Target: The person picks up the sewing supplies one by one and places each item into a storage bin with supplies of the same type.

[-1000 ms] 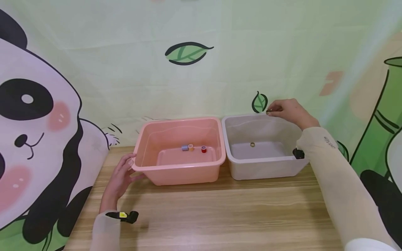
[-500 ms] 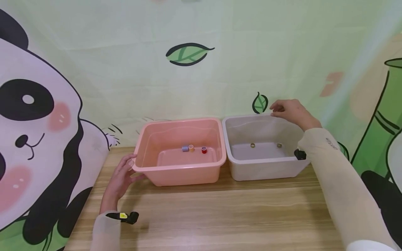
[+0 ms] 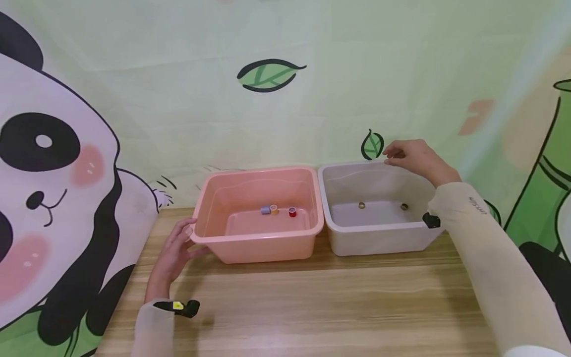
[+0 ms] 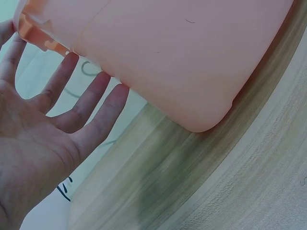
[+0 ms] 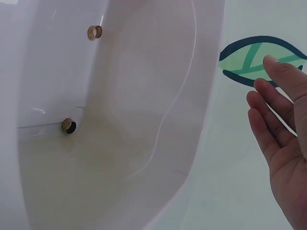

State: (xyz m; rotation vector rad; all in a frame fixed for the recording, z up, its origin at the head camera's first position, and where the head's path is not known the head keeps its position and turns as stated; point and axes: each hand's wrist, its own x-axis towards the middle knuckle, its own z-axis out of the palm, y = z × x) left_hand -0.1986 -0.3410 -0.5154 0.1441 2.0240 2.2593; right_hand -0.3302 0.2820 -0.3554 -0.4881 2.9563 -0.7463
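Observation:
My right hand (image 3: 415,156) hovers at the back rim of the grey bin (image 3: 379,229), holding nothing, its fingers loosely bent. Inside that bin lie two small gold dimpled thimble rings: the left one (image 3: 362,205) near the middle of the floor, the right one (image 3: 404,206) toward the right end. The right wrist view shows an upper thimble ring (image 5: 95,32) and a lower thimble ring (image 5: 69,125). At the left end of the pink bin (image 3: 256,248), my left hand (image 3: 171,255) rests with fairly straight fingertips (image 4: 120,91) against the outer wall.
Three small thread spools lie in the pink bin: a lilac spool (image 3: 265,210), an orange spool (image 3: 274,209) and a red spool (image 3: 292,212). Both bins stand side by side on a wooden table (image 3: 290,297), against a panda-print cloth (image 3: 200,124).
My right fingers have let go of a thimble ring they pinched above the back rim. It dropped into the grey bin's right part and shifted slightly right. The left hand stays put.

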